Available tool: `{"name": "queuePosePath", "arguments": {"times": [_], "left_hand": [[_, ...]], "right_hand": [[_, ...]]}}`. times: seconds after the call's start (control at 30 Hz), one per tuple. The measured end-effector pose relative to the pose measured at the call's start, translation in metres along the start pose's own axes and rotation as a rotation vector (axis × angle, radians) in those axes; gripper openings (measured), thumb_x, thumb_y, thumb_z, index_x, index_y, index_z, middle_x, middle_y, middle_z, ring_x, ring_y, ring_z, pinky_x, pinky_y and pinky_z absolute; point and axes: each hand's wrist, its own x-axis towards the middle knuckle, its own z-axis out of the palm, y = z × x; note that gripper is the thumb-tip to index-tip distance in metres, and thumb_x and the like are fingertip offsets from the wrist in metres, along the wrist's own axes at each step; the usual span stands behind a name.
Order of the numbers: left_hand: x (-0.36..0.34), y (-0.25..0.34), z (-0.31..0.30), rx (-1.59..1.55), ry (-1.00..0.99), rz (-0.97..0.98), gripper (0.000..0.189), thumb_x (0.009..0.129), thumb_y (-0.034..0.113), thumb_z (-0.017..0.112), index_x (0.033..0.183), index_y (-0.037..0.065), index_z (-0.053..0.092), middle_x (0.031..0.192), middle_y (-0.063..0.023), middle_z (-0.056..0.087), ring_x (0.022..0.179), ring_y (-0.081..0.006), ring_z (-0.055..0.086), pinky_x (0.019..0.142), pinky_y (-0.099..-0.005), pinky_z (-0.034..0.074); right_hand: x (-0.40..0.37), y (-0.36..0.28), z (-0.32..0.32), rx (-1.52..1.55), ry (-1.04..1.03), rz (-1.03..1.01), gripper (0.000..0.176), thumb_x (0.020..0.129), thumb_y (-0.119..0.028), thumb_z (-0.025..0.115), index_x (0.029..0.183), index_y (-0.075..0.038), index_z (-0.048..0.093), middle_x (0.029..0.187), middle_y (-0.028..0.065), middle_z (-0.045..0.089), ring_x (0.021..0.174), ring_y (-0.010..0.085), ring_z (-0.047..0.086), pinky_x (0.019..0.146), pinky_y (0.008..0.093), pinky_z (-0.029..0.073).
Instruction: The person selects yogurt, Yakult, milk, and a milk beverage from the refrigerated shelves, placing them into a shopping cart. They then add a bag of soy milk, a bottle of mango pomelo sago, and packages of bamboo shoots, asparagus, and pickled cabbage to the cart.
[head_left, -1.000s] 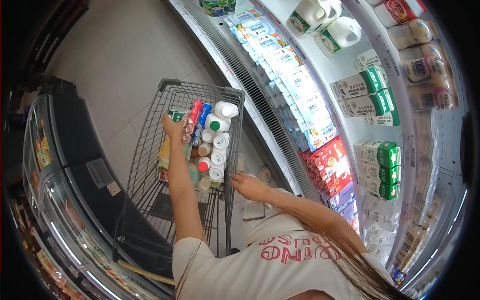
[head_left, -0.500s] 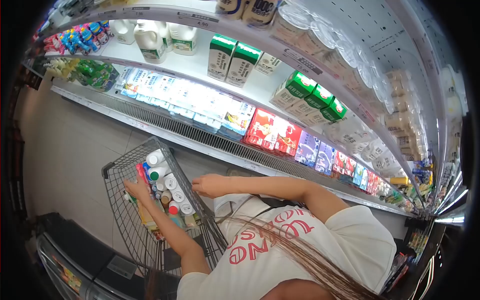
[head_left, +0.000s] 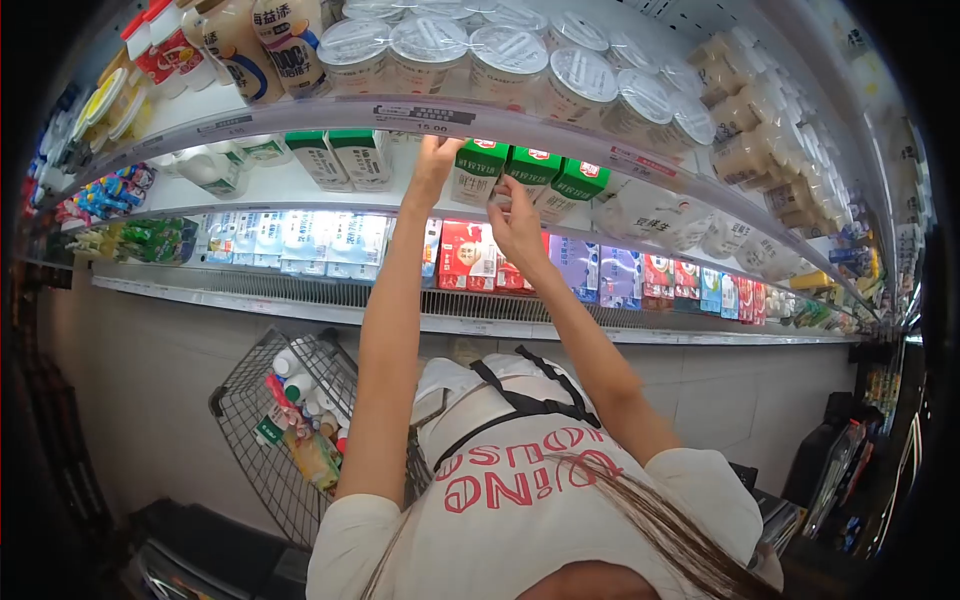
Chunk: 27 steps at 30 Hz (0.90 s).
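Note:
My left hand reaches up to the shelf, just under the front lip of the tier above. It is at the left side of a green-topped white milk carton, and its fingertips are partly hidden. On that carton's right side, my right hand has its fingers bent against the lower right edge. Whether the carton is lifted does not show. Two similar cartons, a middle one and a right one, stand beside it.
Low on the left is a wire shopping cart with several bottles and packs inside. A price-label strip runs along the upper shelf, which bears lidded cups. Red boxed packs line the lower shelf above a vent grille.
Both hands have moved from the cart up to the green-topped cartons. My left hand has come out of the cart, holding nothing that I can see. My view has shifted toward the shelves.

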Motion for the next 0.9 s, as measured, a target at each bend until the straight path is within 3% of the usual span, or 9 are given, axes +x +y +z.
{"name": "queuePosePath", "arguments": {"times": [0.1, 0.2, 0.3, 0.4, 0.43, 0.57, 0.7, 0.8, 0.9], "left_hand": [[0.021, 0.011, 0.006, -0.155, -0.155, -0.097, 0.031, 0.081, 0.024, 0.065, 0.103, 0.002, 0.063, 0.101, -0.0046, 0.061, 0.093, -0.0112, 0.054, 0.082, -0.0282, 0.044], [0.021, 0.019, 0.012, 0.050, -0.197, -0.030, 0.040, 0.078, 0.032, 0.072, 0.102, 0.001, 0.063, 0.101, -0.0050, 0.061, 0.094, -0.0134, 0.054, 0.084, -0.0299, 0.043], [0.008, 0.037, 0.011, 0.222, -0.292, -0.197, 0.067, 0.075, 0.033, 0.077, 0.127, 0.001, 0.048, 0.124, -0.0111, 0.054, 0.112, -0.0196, 0.052, 0.098, -0.0328, 0.038], [-0.015, 0.038, -0.006, 0.540, -0.299, 0.024, 0.080, 0.068, 0.038, 0.082, 0.129, 0.003, 0.044, 0.119, -0.0107, 0.054, 0.109, -0.0235, 0.053, 0.092, -0.0357, 0.043], [-0.018, 0.036, -0.012, 0.776, -0.349, 0.186, 0.089, 0.063, 0.027, 0.086, 0.133, 0.005, 0.034, 0.122, -0.0139, 0.050, 0.114, -0.0278, 0.051, 0.094, -0.0367, 0.043], [-0.048, 0.038, 0.001, 0.562, -0.139, 0.178, 0.080, 0.057, 0.009, 0.085, 0.122, 0.005, 0.039, 0.114, -0.0150, 0.053, 0.108, -0.0290, 0.055, 0.090, -0.0372, 0.046], [-0.074, 0.034, 0.013, 0.531, 0.003, 0.198, 0.075, 0.060, 0.008, 0.084, 0.121, 0.009, 0.041, 0.111, -0.0101, 0.056, 0.101, -0.0274, 0.060, 0.082, -0.0362, 0.050], [-0.097, 0.048, 0.023, 0.512, 0.116, 0.192, 0.075, 0.060, 0.010, 0.085, 0.122, 0.009, 0.041, 0.108, -0.0106, 0.057, 0.101, -0.0266, 0.060, 0.083, -0.0367, 0.049], [-0.116, 0.074, 0.026, 0.504, 0.205, 0.201, 0.077, 0.059, 0.011, 0.086, 0.122, 0.008, 0.042, 0.111, -0.0108, 0.057, 0.099, -0.0249, 0.060, 0.085, -0.0361, 0.049]], "right_hand": [[0.013, 0.005, 0.010, -0.006, -0.012, -0.008, 0.058, 0.085, -0.009, 0.058, 0.132, 0.010, 0.031, 0.112, 0.0225, 0.057, 0.086, 0.0276, 0.065, 0.074, 0.0348, 0.052], [0.014, 0.005, 0.022, 0.026, 0.007, 0.015, 0.061, 0.085, -0.009, 0.057, 0.135, 0.009, 0.026, 0.109, 0.0227, 0.058, 0.086, 0.0281, 0.065, 0.074, 0.0359, 0.052], [0.013, 0.003, 0.020, 0.025, -0.012, 0.031, 0.064, 0.085, -0.008, 0.057, 0.136, 0.009, 0.023, 0.108, 0.0230, 0.058, 0.087, 0.0287, 0.065, 0.074, 0.0360, 0.052], [0.010, -0.001, 0.012, 0.050, -0.020, 0.012, 0.058, 0.085, -0.007, 0.056, 0.133, 0.007, 0.026, 0.106, 0.0233, 0.059, 0.088, 0.0298, 0.064, 0.074, 0.0360, 0.052], [0.009, -0.004, 0.010, 0.063, -0.004, 0.013, 0.053, 0.084, -0.005, 0.054, 0.130, 0.006, 0.029, 0.105, 0.0245, 0.059, 0.087, 0.0323, 0.064, 0.073, 0.0381, 0.051], [0.003, 0.002, 0.009, 0.030, 0.031, -0.073, 0.035, 0.084, 0.000, 0.050, 0.117, 0.003, 0.040, 0.101, 0.0252, 0.059, 0.083, 0.0365, 0.063, 0.070, 0.0418, 0.051], [-0.006, 0.002, 0.000, -0.036, 0.034, -0.086, 0.026, 0.084, 0.001, 0.052, 0.111, 0.002, 0.048, 0.096, 0.0194, 0.062, 0.083, 0.0289, 0.065, 0.070, 0.0377, 0.053], [-0.009, -0.008, -0.009, -0.019, -0.006, -0.206, 0.024, 0.082, 0.003, 0.055, 0.105, 0.000, 0.050, 0.095, 0.0188, 0.058, 0.077, 0.0308, 0.063, 0.066, 0.0391, 0.051], [-0.014, -0.025, -0.018, -0.026, -0.083, -0.273, 0.032, 0.081, -0.001, 0.063, 0.111, -0.002, 0.052, 0.099, 0.0169, 0.056, 0.088, 0.0294, 0.061, 0.077, 0.0372, 0.051]]}}
